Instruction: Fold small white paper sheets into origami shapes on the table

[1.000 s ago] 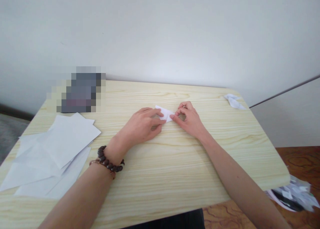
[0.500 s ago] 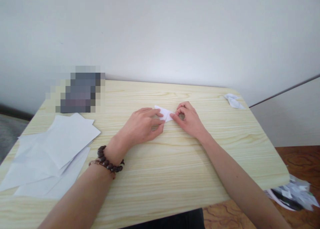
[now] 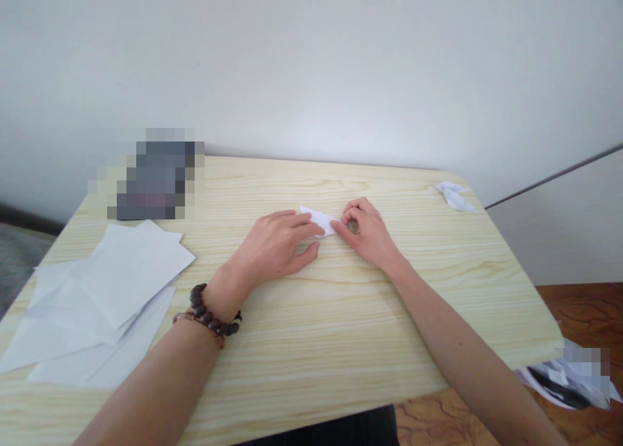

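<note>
A small piece of folded white paper (image 3: 318,221) lies on the table between my two hands. My left hand (image 3: 277,245) rests over its left part, fingers stretched out and lying on the paper, thumb apart on the near side. The paper's right tip is pinched between the thumb and forefinger of my right hand (image 3: 363,230); the other fingers are curled. My left fingers hide part of the paper's left half, so its full shape cannot be made out.
Several loose white sheets (image 3: 136,271) overlap on the table's left side. Behind them lies a dark pixelated object (image 3: 153,183). A folded paper piece (image 3: 455,196) sits at the far right of the wood-grain table (image 3: 311,342). Paper scraps (image 3: 572,368) fill a bin below the right edge.
My left fingers have shifted slightly over the folded paper, the forefinger and middle finger coming closer together and the thumb standing farther off. My right hand keeps its pinch in place.
</note>
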A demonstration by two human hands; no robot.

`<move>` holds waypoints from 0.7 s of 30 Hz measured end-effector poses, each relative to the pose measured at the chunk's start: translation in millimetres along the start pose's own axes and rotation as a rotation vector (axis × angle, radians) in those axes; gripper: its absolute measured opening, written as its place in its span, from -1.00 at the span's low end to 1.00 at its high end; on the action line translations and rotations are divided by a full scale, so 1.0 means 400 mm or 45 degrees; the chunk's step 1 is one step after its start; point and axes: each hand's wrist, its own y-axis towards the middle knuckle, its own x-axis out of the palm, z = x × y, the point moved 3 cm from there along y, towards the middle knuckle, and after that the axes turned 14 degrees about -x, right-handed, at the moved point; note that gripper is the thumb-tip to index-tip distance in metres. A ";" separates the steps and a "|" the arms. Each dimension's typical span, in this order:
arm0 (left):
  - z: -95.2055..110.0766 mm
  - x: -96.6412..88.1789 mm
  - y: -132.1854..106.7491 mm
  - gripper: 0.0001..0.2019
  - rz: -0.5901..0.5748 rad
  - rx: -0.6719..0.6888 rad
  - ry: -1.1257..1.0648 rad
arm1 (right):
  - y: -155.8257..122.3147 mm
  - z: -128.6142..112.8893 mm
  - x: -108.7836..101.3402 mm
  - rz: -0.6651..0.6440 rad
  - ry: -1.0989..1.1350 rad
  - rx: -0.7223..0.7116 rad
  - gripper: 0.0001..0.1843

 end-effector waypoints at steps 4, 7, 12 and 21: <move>0.001 0.005 -0.003 -0.71 -0.031 0.042 0.059 | 0.000 0.002 0.002 -0.008 -0.014 0.009 -0.79; 0.002 0.006 -0.005 -0.72 -0.050 0.051 0.070 | 0.000 0.004 0.003 -0.008 -0.016 -0.003 -0.79; 0.002 0.008 -0.006 -0.73 -0.056 0.037 0.078 | 0.000 0.005 0.002 -0.011 -0.011 -0.009 -0.78; 0.004 0.008 -0.004 -0.73 -0.077 0.021 0.072 | 0.000 0.004 0.000 -0.030 0.014 -0.002 -0.80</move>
